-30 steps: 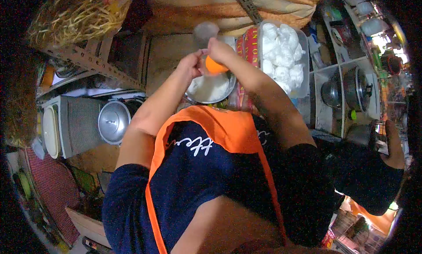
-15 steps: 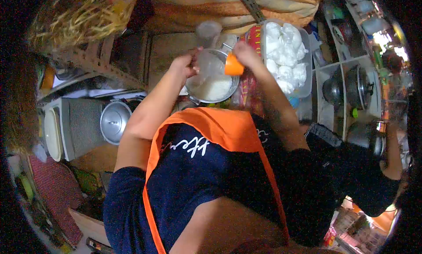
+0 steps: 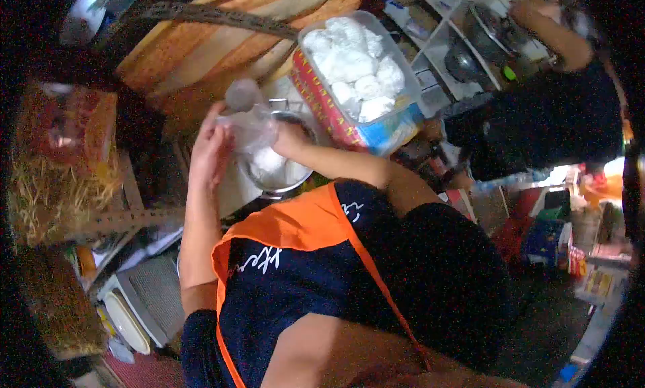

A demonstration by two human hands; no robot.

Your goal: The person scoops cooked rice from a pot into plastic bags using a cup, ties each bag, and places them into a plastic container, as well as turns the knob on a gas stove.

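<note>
Over a metal pot [image 3: 310, 129] with white powdery or granular contents [image 3: 269, 161], my left hand [image 3: 213, 141] grips a clear plastic bag [image 3: 250, 129]. My right hand [image 3: 290, 141] is at the bag's right side, above the pot. Its fingers look curled but are partly covered by the bag and blurred, so what they hold is hidden. No orange cup shows now. A small, pale round object [image 3: 243, 94] appears just beyond the bag; blur hides what it is.
To the right of the pot, a clear plastic tub [image 3: 411, 85] full of knotted white bags [image 3: 359, 62] stands on a red printed package [image 3: 324, 106]. Another person's arm [image 3: 554, 35] reaches toward shelves [image 3: 447, 35] holding pans. A grey appliance [image 3: 151, 297] is at lower left.
My view has turned, shifting the pot and tub leftward. My right hand has moved from beside the pot to the bag; the orange cup it held has gone out of sight.
</note>
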